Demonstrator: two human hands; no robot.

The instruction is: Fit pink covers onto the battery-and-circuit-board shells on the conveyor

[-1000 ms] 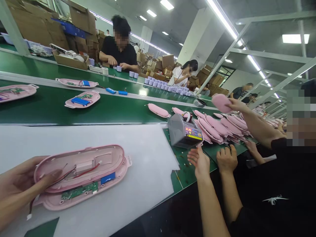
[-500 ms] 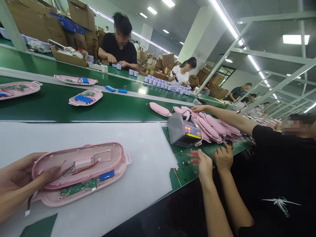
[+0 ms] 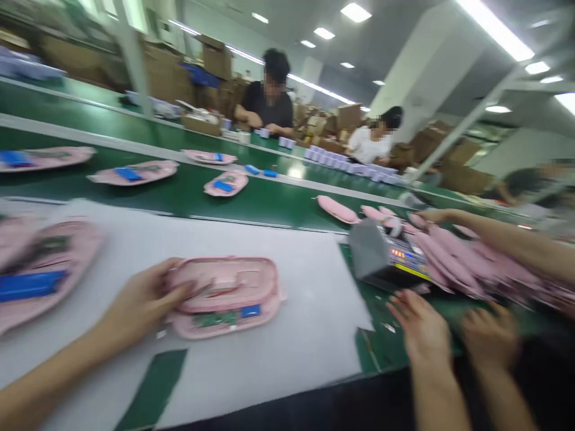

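Observation:
The picture is blurred by motion. My left hand (image 3: 139, 302) grips the left end of an open pink oval housing (image 3: 227, 296) that lies on a white foam sheet (image 3: 278, 353). Its upper shell sits tilted on the lower one, where a green circuit board, a small blue battery and red wires show. My right hand (image 3: 420, 329) hovers with fingers apart over the green bench, just in front of a grey tape dispenser (image 3: 381, 257), holding nothing.
A second open pink housing with a blue battery (image 3: 40, 281) lies at the far left. A co-worker's hand (image 3: 489, 335) rests beside mine, another arm reaches over a pile of closed pink housings (image 3: 449, 257). More shells ride the green conveyor (image 3: 224, 182). People sit opposite.
The view has swung left, bringing the second housing into sight. My left hand still holds the housing's left end; my right hand stays open by the dispenser.

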